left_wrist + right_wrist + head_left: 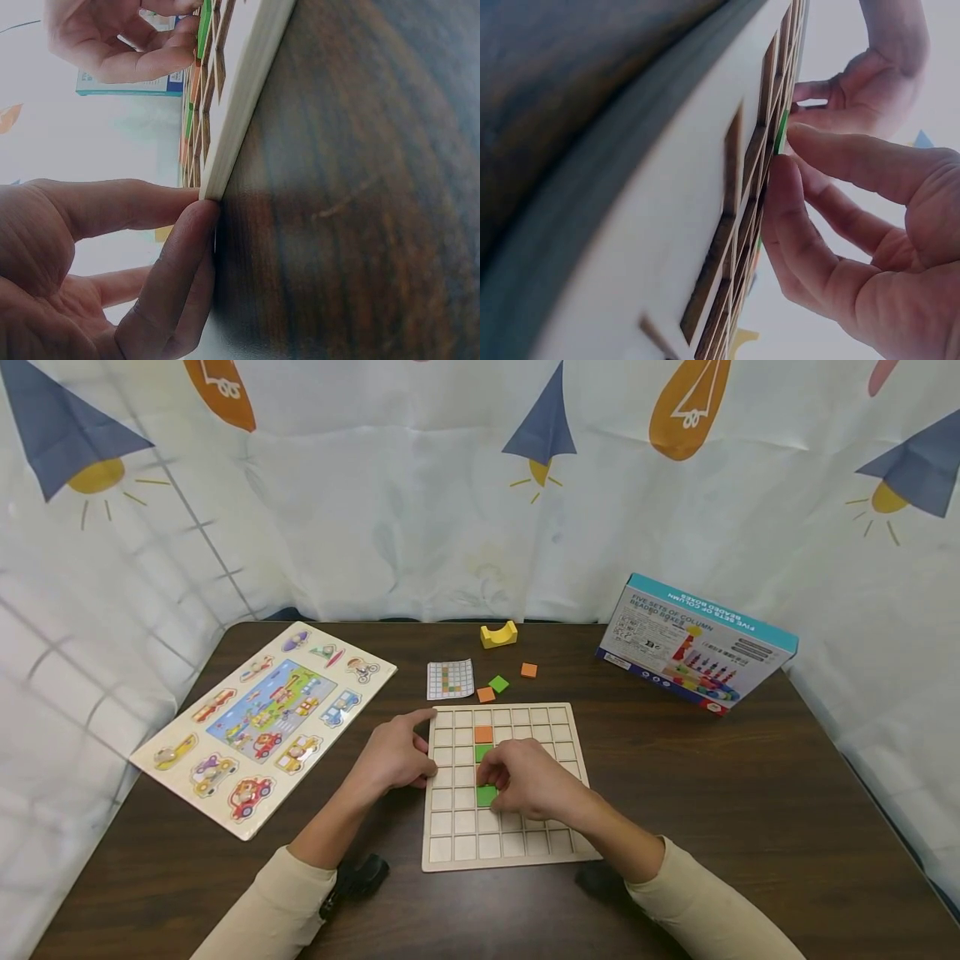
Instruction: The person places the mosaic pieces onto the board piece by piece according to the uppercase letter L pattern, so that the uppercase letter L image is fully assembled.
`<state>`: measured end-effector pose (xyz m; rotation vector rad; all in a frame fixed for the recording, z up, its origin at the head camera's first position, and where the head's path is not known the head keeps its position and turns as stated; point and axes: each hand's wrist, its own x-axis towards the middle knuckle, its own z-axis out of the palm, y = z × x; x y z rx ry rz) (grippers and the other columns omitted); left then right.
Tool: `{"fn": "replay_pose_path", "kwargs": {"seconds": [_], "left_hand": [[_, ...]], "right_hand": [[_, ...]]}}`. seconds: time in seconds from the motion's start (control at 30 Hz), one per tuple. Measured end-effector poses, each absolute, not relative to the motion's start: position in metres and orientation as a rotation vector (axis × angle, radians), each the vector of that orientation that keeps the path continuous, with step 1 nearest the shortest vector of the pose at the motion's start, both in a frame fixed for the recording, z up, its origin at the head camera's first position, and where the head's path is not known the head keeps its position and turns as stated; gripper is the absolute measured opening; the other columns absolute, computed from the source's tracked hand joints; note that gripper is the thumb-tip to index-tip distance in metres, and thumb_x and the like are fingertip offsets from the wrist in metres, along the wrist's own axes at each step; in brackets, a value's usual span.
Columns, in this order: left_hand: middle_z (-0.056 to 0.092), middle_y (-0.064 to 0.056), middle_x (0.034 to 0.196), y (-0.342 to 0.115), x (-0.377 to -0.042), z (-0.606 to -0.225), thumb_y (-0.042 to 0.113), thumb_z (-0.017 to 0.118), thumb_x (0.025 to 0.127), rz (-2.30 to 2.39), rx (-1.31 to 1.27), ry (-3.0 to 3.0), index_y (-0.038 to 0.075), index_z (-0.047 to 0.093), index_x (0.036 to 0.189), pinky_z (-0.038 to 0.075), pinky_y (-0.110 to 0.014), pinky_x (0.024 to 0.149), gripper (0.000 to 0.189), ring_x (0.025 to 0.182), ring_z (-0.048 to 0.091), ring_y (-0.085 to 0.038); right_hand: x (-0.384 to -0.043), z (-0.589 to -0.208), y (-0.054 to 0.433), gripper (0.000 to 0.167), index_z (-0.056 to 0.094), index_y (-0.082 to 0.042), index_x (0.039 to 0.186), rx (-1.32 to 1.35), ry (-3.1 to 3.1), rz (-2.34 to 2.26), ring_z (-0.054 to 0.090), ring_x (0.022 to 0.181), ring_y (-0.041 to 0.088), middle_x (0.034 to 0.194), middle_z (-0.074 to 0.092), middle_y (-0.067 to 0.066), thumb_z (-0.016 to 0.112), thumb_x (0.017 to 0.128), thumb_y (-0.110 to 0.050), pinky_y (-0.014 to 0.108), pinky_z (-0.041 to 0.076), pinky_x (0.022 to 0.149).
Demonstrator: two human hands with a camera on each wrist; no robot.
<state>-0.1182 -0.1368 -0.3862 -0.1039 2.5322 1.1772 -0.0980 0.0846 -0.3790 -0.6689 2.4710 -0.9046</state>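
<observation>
A pale wooden grid board lies flat on the table. My left hand holds its left edge; in the left wrist view, thumb and bent fingers meet at the board's edge. Over the board, my right hand pinches a green square tile between thumb and fingertips, at a cell low in the third column. The right wrist view shows the same green tile slightly tilted. Higher in that column sit an orange tile and a green tile. Another orange tile is mostly hidden by my right fingers in the head view.
Beyond the board lie a small grid pattern card, two loose orange tiles and a loose green tile. A yellow notched block is behind them. A vehicle puzzle board lies left; a toy box stands back right.
</observation>
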Motion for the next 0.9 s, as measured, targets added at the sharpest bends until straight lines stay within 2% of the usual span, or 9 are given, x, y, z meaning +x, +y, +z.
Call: {"fn": "replay_pose_path", "kwargs": {"seconds": [0.6,0.9], "left_hand": [[0.066,-0.014,0.091,-0.139,-0.118,-0.385,-0.008,0.075,0.072,1.150,-0.092,2.559,0.008,0.048,0.154,0.062,-0.030,0.050,0.088,0.053,0.068,-0.016],[0.065,-0.015,0.093,-0.137,-0.117,-0.386,-0.009,0.075,0.072,1.173,-0.097,2.552,0.008,0.048,0.155,0.063,-0.031,0.051,0.089,0.054,0.068,-0.017]], "right_hand": [[-0.103,-0.374,0.090,0.022,0.079,-0.011,0.096,-0.695,2.496,-0.953,0.060,0.077,0.013,0.086,0.073,-0.001,0.084,0.078,0.000,0.027,0.053,0.068],[-0.118,-0.368,0.104,0.021,0.079,-0.012,0.103,-0.605,2.542,-0.966,0.063,0.085,0.013,0.096,0.074,0.000,0.084,0.083,-0.007,0.030,0.055,0.075]]}}
